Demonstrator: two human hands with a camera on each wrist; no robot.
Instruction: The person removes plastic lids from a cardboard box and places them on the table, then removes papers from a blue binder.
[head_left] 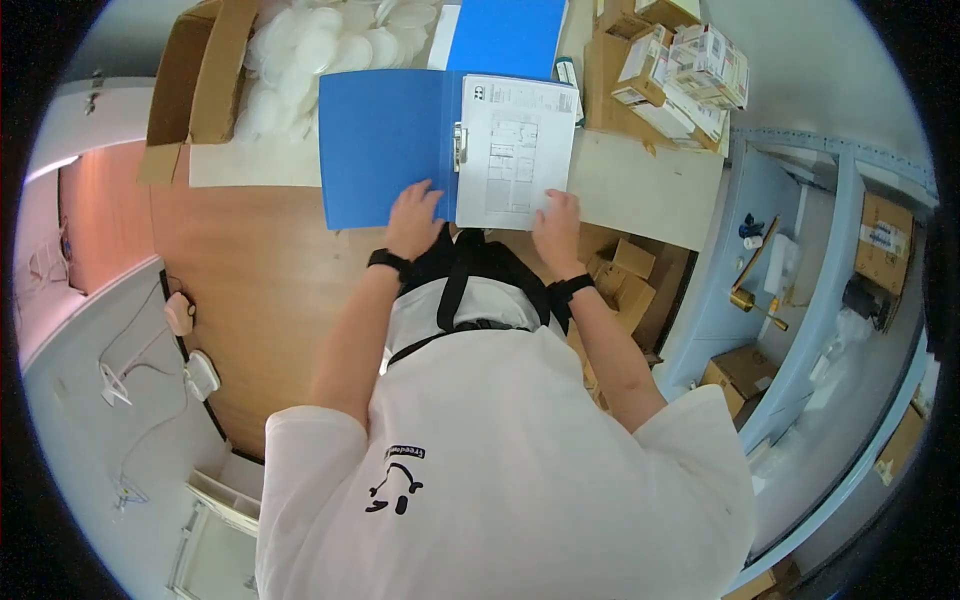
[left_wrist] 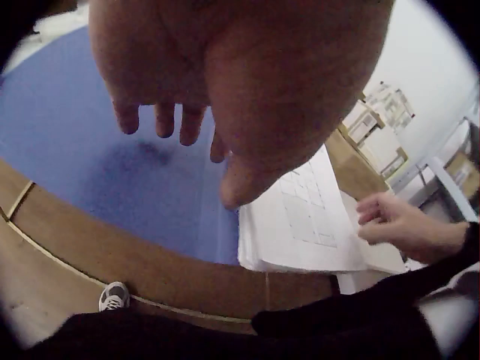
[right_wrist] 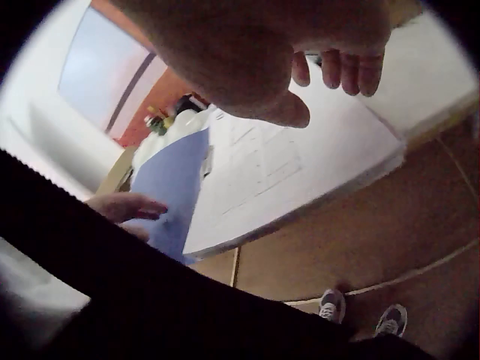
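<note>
A blue ring binder (head_left: 385, 150) lies spread out at the table's front edge. Its metal clip (head_left: 460, 148) holds a thick stack of white paper (head_left: 530, 205), the top sheet printed with a floor plan. My left hand (head_left: 413, 220) is over the lower part of the blue cover, near the spine; in the left wrist view its fingers (left_wrist: 166, 120) point down toward the cover, holding nothing. By the lower right edge of the stack is my right hand (head_left: 557, 232), its fingers (right_wrist: 349, 73) loosely bent with nothing between them.
Behind the binder lies another blue folder (head_left: 508, 38). Many translucent white discs (head_left: 320, 45) are piled at the back left beside an open cardboard box (head_left: 215, 85). Small boxes (head_left: 705, 65) stand at the back right. An open carton (head_left: 622, 285) sits below the table, right of my body.
</note>
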